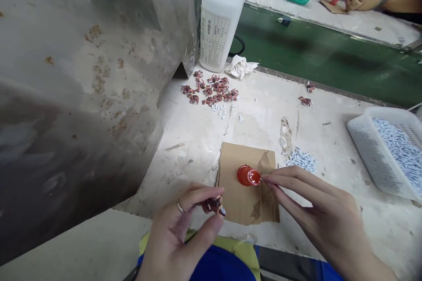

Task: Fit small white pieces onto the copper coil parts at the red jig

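Note:
Between the thumb and fingers of my left hand [187, 224] is a small brown figurine [212, 204] with a pale bit at its lower end. My right hand [316, 206] is closed in a pinch at the rim of a small red cup [244, 175]; whatever tiny thing its fingertips hold is too small to name. The cup stands on a piece of brown cardboard [240, 208] and looks to have glossy liquid inside. Just beyond my right fingers lies a loose pile of tiny pale-blue pieces [301, 159].
Several similar figurines [216, 89] lie behind the cardboard, beside a large white bottle [219, 26] and a crumpled tissue [240, 66]. A white basket [372, 153] of pale-blue pieces stands at right. A metal housing [82, 74] fills the left. Another person's hands [358, 0] work across the divider.

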The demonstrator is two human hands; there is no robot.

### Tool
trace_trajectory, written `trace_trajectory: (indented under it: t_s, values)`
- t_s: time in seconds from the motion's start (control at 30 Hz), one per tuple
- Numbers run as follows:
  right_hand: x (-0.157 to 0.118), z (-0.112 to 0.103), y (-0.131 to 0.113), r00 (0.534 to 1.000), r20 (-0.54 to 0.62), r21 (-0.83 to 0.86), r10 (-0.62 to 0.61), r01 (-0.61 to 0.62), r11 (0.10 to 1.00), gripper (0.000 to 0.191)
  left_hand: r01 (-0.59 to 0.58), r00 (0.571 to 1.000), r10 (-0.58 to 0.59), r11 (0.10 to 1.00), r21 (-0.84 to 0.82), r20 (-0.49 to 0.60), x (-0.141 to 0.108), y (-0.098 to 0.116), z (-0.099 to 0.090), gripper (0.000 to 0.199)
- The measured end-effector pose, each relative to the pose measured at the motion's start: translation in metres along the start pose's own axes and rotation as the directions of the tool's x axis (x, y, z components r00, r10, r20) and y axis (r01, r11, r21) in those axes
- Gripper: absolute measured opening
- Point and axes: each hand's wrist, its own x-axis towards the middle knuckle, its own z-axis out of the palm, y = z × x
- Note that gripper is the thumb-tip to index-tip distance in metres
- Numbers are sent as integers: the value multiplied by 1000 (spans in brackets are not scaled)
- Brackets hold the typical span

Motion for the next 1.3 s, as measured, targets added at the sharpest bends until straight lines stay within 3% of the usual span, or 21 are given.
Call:
trace_trajectory:
  t_s: [0.1, 0.17, 0.37, 0.53, 0.67, 0.8, 0.9, 1.0, 1.1, 1.2, 1.3]
  values:
    - [0, 2, 2, 1000, 11, -3, -16, 16, 1000, 22, 94, 996, -92, 989, -116, 22, 1, -1, 0, 39]
    - [-1, 2, 2, 1000, 12, 5, -24, 24, 1000, 23, 94, 995, -92, 989, -114, 28, 1, -2, -1, 33]
    - [0, -1, -5, 999, -37, 54, 39, -37, 998, 23, -166, 982, 184, 954, 250, -52, 1, -4, 0, 30]
    - [4, -7, -19, 976, -66, 257, 210, -186, 948, 21, -297, 953, 304, 934, 200, -9, 6, -1, 9, 29]
    - [3, -9, -31, 967, -33, 373, 254, -223, 900, 22, -355, 927, 369, 920, 170, -61, 9, 3, 14, 24]
    - [-2, -8, -40, 979, -7, 428, 204, -181, 885, 27, -193, 970, 198, 980, 45, -139, 3, 5, 22, 27]
    - [-5, -5, -44, 989, 15, 489, 147, -136, 862, 30, -145, 967, 133, 989, -40, -216, 0, 4, 27, 33]
    - [-7, 0, -45, 990, 51, 525, 132, -140, 840, 32, -190, 976, 186, 981, -33, -112, 2, 3, 24, 40]
    - [-8, 3, -47, 988, 73, 528, 133, -152, 836, 36, -129, 992, 127, 983, -128, -29, 5, 2, 20, 38]
    - [-7, 4, -49, 990, 59, 531, 127, -139, 836, 38, -24, 1000, 21, 967, -252, -16, 5, 5, 22, 33]
    - [-5, 4, -52, 991, 42, 523, 123, -127, 843, 38, 49, 990, -89, 942, -332, -107, 2, 8, 31, 17]
